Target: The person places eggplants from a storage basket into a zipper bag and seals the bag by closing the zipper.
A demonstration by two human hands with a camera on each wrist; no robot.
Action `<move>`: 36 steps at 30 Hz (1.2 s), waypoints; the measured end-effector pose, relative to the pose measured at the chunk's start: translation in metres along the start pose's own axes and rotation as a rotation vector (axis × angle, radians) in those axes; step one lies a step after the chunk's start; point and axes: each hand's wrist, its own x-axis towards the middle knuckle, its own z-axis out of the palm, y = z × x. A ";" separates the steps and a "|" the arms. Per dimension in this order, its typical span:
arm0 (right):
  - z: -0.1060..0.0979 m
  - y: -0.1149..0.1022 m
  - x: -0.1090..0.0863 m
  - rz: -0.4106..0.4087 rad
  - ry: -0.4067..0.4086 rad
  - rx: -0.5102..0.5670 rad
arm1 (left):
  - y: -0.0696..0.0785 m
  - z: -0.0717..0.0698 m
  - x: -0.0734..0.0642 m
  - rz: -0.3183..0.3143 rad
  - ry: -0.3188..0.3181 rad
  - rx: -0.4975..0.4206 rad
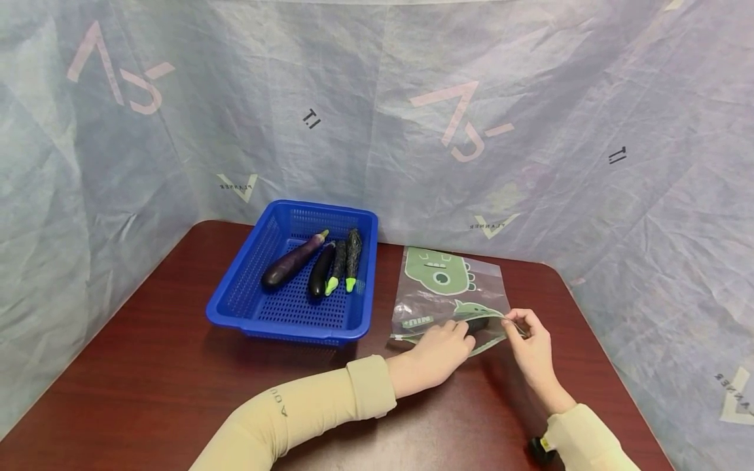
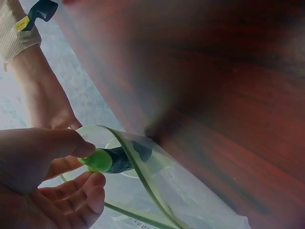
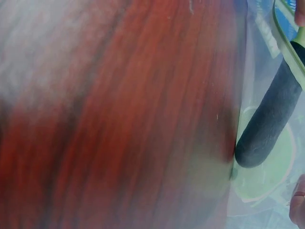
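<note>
A clear zip bag (image 1: 483,281) with green cartoon prints lies on the table, its mouth toward me. My left hand (image 1: 438,353) reaches to that mouth, with thumb and fingers pinching the bright green end of a dark cucumber (image 2: 119,160). In the right wrist view, most of the cucumber's long dark body (image 3: 271,114) is inside the bag, its rounded end over a pale green print. My right hand (image 1: 533,347) pinches the right side of the bag's rim and holds the mouth apart. At the rim's left end sits the white slider (image 1: 398,337).
Left of the bag stands a blue perforated basket (image 1: 283,327). It holds a long purple eggplant (image 1: 291,261), a smaller dark eggplant (image 1: 322,269) and two bumpy dark cucumbers (image 1: 353,255) with green ends. Grey printed cloth (image 1: 377,131) hangs around the brown table (image 1: 147,366).
</note>
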 end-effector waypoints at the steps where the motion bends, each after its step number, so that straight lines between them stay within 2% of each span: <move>1: 0.000 -0.004 -0.001 -0.004 0.001 0.000 | 0.001 0.000 0.001 -0.003 -0.001 -0.001; 8: 0.001 -0.034 -0.005 -0.004 -0.014 0.012 | 0.004 0.004 0.007 -0.020 -0.007 0.010; 14: 0.002 -0.034 -0.005 0.013 -0.025 0.006 | 0.005 0.003 0.010 -0.025 -0.012 0.031; 18: 0.002 -0.031 -0.004 -0.004 -0.025 0.011 | 0.008 0.004 0.013 -0.031 -0.025 0.048; 27: 0.003 -0.003 0.000 -0.011 -0.005 0.037 | 0.015 0.012 0.020 -0.033 -0.020 0.074; 32: 0.003 -0.003 0.000 -0.016 -0.002 0.052 | 0.016 0.016 0.023 -0.049 -0.026 0.071; 36: 0.003 -0.012 -0.001 -0.024 -0.011 0.047 | 0.015 0.018 0.024 -0.069 -0.055 0.050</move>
